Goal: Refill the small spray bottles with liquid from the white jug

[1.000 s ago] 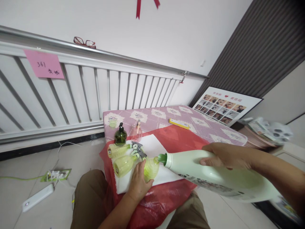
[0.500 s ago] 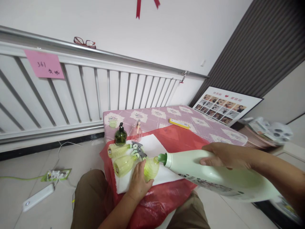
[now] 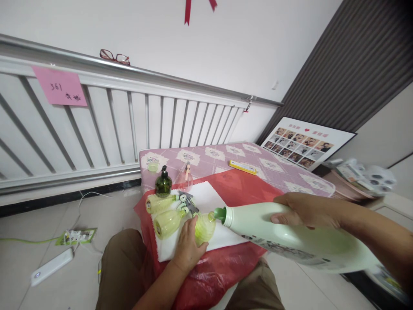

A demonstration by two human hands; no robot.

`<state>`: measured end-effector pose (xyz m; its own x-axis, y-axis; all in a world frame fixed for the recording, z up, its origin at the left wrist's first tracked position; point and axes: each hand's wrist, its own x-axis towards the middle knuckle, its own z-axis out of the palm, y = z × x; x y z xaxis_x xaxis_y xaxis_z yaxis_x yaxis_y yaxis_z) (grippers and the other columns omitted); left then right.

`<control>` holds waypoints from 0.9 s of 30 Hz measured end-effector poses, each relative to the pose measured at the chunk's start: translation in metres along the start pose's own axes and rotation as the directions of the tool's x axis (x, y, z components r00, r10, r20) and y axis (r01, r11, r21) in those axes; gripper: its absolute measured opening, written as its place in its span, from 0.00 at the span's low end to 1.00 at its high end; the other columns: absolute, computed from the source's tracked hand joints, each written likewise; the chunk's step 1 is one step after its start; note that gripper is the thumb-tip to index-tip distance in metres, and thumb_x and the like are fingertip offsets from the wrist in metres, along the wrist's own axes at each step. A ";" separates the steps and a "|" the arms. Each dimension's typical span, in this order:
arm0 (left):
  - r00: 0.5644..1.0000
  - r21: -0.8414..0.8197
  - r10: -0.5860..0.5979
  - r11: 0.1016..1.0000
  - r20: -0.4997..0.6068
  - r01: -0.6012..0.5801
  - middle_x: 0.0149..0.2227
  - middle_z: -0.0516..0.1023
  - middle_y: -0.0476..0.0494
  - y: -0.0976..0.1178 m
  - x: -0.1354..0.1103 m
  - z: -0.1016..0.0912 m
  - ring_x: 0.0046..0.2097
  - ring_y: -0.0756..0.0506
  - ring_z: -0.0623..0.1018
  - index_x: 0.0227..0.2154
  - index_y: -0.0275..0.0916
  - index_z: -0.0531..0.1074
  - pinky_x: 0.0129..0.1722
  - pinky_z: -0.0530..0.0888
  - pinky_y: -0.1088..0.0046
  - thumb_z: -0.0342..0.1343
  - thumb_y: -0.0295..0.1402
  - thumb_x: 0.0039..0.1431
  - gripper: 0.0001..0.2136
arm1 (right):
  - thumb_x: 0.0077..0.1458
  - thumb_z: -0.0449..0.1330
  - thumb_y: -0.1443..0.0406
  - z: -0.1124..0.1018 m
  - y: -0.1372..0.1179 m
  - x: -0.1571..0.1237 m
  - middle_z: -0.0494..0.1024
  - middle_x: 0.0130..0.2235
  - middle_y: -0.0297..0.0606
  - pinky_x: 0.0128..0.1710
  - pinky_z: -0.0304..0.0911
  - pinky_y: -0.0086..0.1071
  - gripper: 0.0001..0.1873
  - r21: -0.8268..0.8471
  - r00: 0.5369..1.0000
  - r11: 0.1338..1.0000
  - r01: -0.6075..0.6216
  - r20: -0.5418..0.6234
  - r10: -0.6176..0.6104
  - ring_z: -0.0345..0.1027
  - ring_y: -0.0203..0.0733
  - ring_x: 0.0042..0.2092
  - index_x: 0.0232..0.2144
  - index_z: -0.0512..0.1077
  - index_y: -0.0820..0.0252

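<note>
My right hand [image 3: 306, 209] grips a large pale green jug [image 3: 290, 241], tipped almost flat with its green spout [image 3: 220, 213] at the mouth of a small yellow-green bottle [image 3: 205, 227]. My left hand [image 3: 189, 247] is wrapped round that small bottle and holds it upright on a white cloth [image 3: 209, 202]. Two more yellow-green spray bottles [image 3: 166, 222] lie on their sides on the cloth just left of my left hand, with their spray heads [image 3: 187, 203] beside them.
A dark green pump bottle [image 3: 163, 184] and a clear pinkish bottle [image 3: 186, 178] stand behind the cloth on a red plastic sheet [image 3: 238, 185]. A yellow box [image 3: 242, 166] lies on the patterned table [image 3: 290, 172]. A radiator [image 3: 112, 125], power strip [image 3: 51, 267] and photo board [image 3: 303, 144] surround it.
</note>
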<state>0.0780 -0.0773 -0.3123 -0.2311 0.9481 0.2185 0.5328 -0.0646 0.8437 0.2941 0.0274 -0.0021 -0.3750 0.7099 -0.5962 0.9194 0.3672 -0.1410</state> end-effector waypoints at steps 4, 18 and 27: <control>1.000 -0.005 0.003 1.000 -0.008 -0.003 0.60 0.61 0.33 0.000 0.000 0.001 0.62 0.38 0.61 0.61 0.34 0.51 0.62 0.59 0.59 0.57 0.31 0.46 0.38 | 0.49 0.53 0.40 0.000 -0.002 0.000 0.72 0.32 0.39 0.25 0.59 0.32 0.29 -0.017 1.000 1.000 -0.008 -0.011 0.007 0.67 0.41 0.28 0.32 0.67 0.60; 1.000 -0.002 0.003 1.000 -0.005 -0.003 0.59 0.61 0.33 0.003 -0.001 -0.002 0.62 0.38 0.61 0.61 0.34 0.50 0.62 0.59 0.59 0.56 0.32 0.47 0.37 | 0.48 0.54 0.41 -0.001 -0.007 -0.003 0.74 0.32 0.41 0.25 0.59 0.32 0.28 0.015 1.000 1.000 -0.008 0.005 0.008 0.68 0.43 0.30 0.33 0.68 0.60; 1.000 -0.007 0.018 1.000 -0.010 -0.018 0.59 0.61 0.33 0.002 0.000 -0.002 0.62 0.38 0.61 0.61 0.35 0.50 0.62 0.59 0.58 0.57 0.32 0.47 0.37 | 0.47 0.53 0.39 -0.001 -0.004 -0.002 0.72 0.30 0.39 0.24 0.58 0.31 0.30 -0.003 1.000 1.000 0.008 -0.011 -0.008 0.67 0.41 0.28 0.31 0.67 0.60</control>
<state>0.0774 -0.0780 -0.3102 -0.2295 0.9438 0.2380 0.5308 -0.0836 0.8433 0.2907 0.0252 0.0001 -0.3832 0.7135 -0.5865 0.9161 0.3745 -0.1430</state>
